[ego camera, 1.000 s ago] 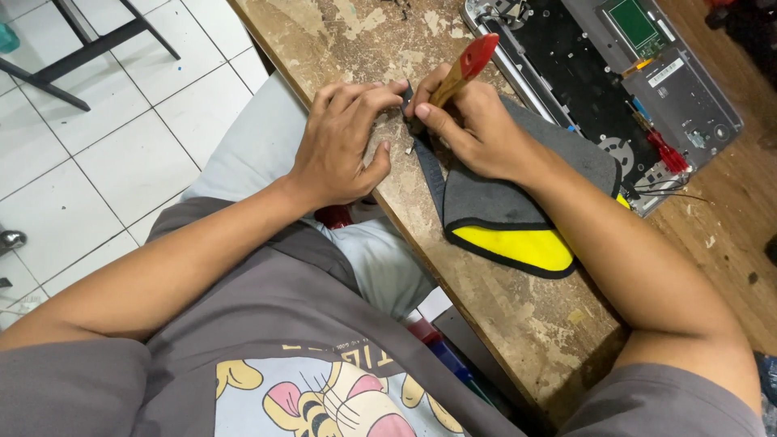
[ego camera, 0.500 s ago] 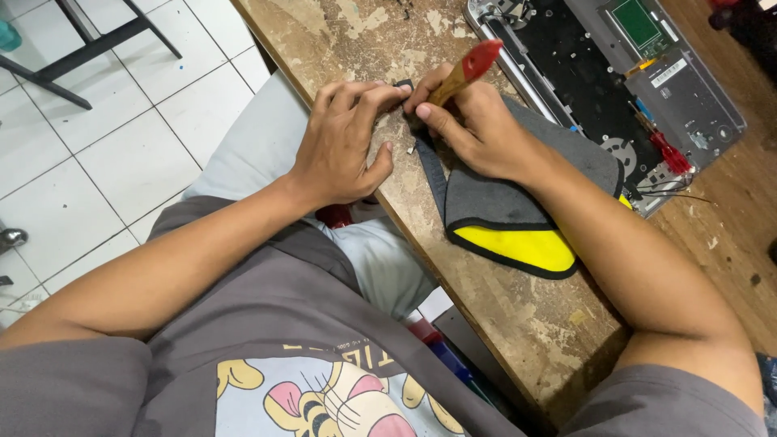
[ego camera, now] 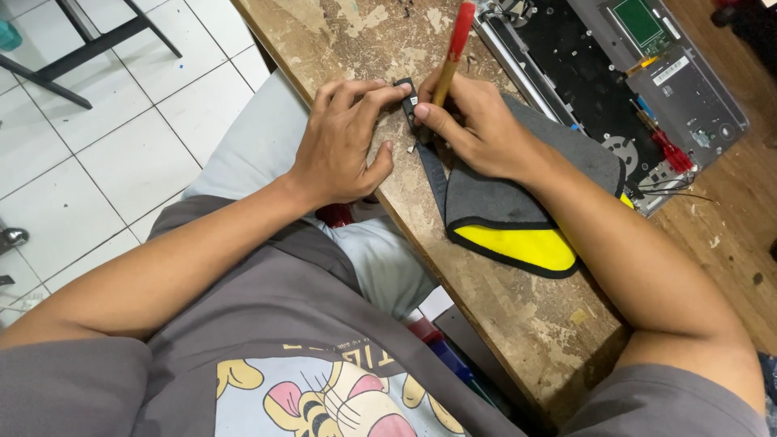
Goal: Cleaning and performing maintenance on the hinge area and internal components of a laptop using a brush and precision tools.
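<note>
Working posture: seated at a scarred wooden workbench (ego camera: 518,324), both forearms reaching in over its near edge.
Left hand: the left hand (ego camera: 344,146) lies palm-down on the bench, fingers curled, with the index and middle fingertips pressing the small black part (ego camera: 407,91) against the wood; thumb spread to the side.
Right hand: the right hand (ego camera: 473,121) is closed in a pen grip around a red-handled brush (ego camera: 453,48), thumb and forefinger pinching the lower, wooden part of the shaft.
Brush: upright, tilted slightly to the right, red end uppermost; its working end meets the small black part, but the tip itself is hidden by the fingers.
Small black part: on the bench between the two hands, touching the left fingertips, just beside the right thumb.
Cloth: a grey and yellow cloth (ego camera: 526,235) lies folded under the right wrist and forearm, yellow face toward the bench edge.
Laptop: an opened laptop chassis (ego camera: 688,89) sits beyond the cloth, internals exposed, with a green board near its top.
Other tool: a red screwdriver (ego camera: 668,150) rests on the chassis, well apart from the hands.
</note>
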